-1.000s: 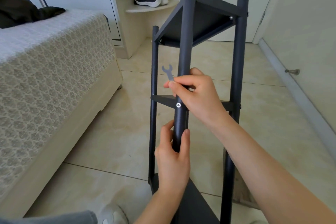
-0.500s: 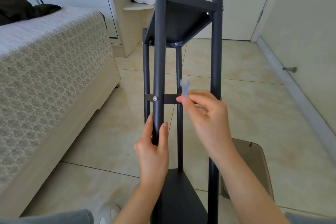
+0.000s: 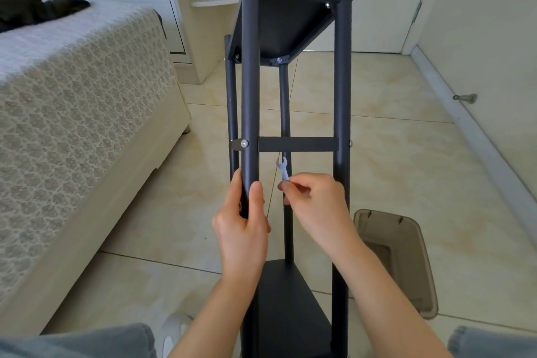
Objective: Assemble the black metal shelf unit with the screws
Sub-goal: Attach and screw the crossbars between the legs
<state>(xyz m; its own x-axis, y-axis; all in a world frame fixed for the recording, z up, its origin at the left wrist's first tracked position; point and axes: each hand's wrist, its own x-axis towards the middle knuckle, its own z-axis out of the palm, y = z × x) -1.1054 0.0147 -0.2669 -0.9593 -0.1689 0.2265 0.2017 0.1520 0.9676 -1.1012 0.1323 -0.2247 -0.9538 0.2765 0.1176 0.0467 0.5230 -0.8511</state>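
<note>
left hand point(image 3: 242, 229) grips the front-left post point(image 3: 250, 81) of the black shelf unit point(image 3: 290, 299), over the floor point(image 3: 377, 160) beside the bed point(image 3: 87, 102). right hand point(image 3: 316, 206) pinches a small wrench point(image 3: 283, 169), open end up, just below the middle crossbar point(image 3: 297, 144). a screw point(image 3: 244, 143) sits in the gripped post at crossbar height.

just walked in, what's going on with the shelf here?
A person is assembling a black metal shelf unit that stands beside a bed. The left hand grips the front left post. The right hand pinches a small wrench just below the middle crossbar, not on any screw. A screw already sits at that crossbar's left joint.
</note>
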